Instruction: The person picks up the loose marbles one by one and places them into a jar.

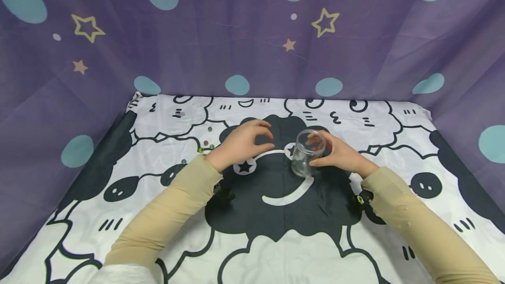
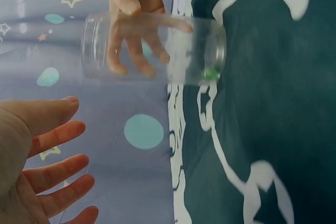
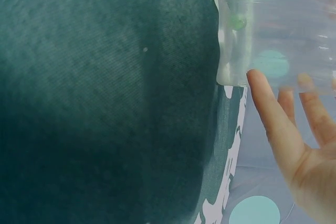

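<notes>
A clear plastic jar (image 1: 300,166) is gripped by my right hand (image 1: 340,154), with the thumb on the near side and the fingers round the far side. Its open mouth faces up. Inside, near the bottom, lies a green marble (image 2: 211,73), which also shows through the wall in the right wrist view. My left hand (image 1: 240,143) is to the left of the jar, apart from it. Its fingers and thumb are spread and hold nothing. Whether the jar's base touches the cloth I cannot tell.
Several loose marbles lie on the cloth left of my left hand, among them a green marble (image 1: 211,147) and a brownish marble (image 1: 206,143). The patterned black-and-white cloth (image 1: 276,257) covers the table. A purple curtain (image 1: 236,43) stands behind.
</notes>
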`<control>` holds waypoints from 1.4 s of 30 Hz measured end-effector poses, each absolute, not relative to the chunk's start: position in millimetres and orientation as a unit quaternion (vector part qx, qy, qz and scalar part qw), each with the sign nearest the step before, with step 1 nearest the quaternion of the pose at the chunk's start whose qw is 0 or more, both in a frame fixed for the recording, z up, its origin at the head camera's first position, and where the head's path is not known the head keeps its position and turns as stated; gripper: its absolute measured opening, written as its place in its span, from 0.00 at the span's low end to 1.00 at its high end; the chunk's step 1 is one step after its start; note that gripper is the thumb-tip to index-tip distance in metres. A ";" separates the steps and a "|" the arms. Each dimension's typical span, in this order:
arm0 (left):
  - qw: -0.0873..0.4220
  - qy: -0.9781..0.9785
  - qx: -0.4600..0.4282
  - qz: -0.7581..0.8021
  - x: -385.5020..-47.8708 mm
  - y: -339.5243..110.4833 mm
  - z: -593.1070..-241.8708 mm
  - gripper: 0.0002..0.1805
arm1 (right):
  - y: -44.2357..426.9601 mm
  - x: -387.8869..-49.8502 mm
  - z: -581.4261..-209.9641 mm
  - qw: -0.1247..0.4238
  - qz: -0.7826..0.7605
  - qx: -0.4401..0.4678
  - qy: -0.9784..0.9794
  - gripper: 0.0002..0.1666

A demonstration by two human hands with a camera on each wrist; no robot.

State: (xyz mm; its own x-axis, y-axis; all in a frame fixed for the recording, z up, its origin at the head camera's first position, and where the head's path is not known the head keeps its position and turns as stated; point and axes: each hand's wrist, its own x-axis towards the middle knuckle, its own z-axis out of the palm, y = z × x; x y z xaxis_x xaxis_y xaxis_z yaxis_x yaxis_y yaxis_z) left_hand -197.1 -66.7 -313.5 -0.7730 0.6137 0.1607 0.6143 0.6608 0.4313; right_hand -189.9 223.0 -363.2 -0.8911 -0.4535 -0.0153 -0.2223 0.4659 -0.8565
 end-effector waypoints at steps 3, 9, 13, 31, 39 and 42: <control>0.005 -0.913 -0.334 -0.233 -200.8 -74.3 -312.9 0.12 | 223.0 -190.1 -363.3 0.121 -0.477 -0.200 0.847 0.41; 0.016 -0.918 -0.321 -0.234 -204.9 -95.5 -313.2 0.12 | 222.9 -189.8 -362.4 0.124 -0.482 -0.199 0.845 0.42; 0.011 -0.925 -0.301 -0.234 -203.0 -111.5 -311.7 0.13 | 223.0 -190.1 -362.4 0.125 -0.480 -0.197 0.846 0.42; 0.012 -0.930 -0.293 -0.223 -198.9 -143.2 -313.7 0.12 | 223.1 -190.8 -362.7 0.126 -0.478 -0.198 0.846 0.43; -0.012 -0.927 -0.306 -0.217 -197.9 -157.6 -317.5 0.13 | 223.1 -191.0 -363.4 0.126 -0.478 -0.196 0.847 0.42; -0.027 -0.928 -0.298 -0.222 -197.2 -165.5 -319.5 0.13 | 223.0 -190.9 -363.1 0.126 -0.477 -0.196 0.847 0.42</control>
